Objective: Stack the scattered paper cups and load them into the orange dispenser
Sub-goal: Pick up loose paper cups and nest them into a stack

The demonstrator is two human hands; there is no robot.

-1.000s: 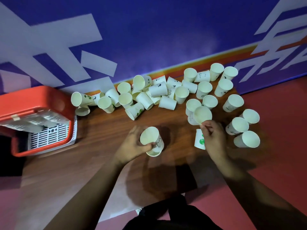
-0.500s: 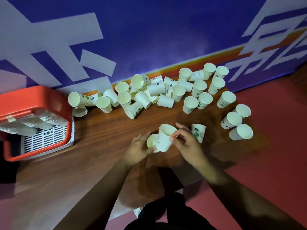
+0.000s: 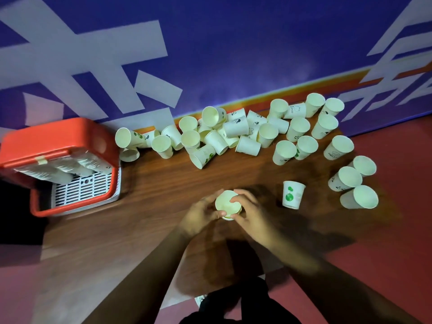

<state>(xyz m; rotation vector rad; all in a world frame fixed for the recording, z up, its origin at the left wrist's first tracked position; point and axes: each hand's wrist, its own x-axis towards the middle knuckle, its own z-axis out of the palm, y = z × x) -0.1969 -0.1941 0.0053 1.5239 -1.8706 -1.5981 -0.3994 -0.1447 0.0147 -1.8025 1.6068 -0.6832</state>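
Observation:
Near the front of the wooden table (image 3: 152, 206) both my hands hold a small stack of nested paper cups (image 3: 226, 202), mouth up. My left hand (image 3: 201, 212) grips it from the left and my right hand (image 3: 249, 210) from the right, fingers over the rim. A single cup with a green print (image 3: 292, 194) stands just right of my hands. Several scattered paper cups (image 3: 236, 134) lie and stand along the back of the table. The orange dispenser (image 3: 58, 146) sits at the left with stacks of cups (image 3: 67, 167) lying in it.
A blue wall with white shapes (image 3: 210, 54) rises right behind the cups. A few upright cups (image 3: 360, 197) stand at the table's right edge. Red floor (image 3: 385, 230) lies to the right. A white grid tray (image 3: 86, 190) fills the dispenser's base.
My right hand carried a cup from the right over to the left hand's cup and the two are now nested together between both hands. The view shifted slightly.

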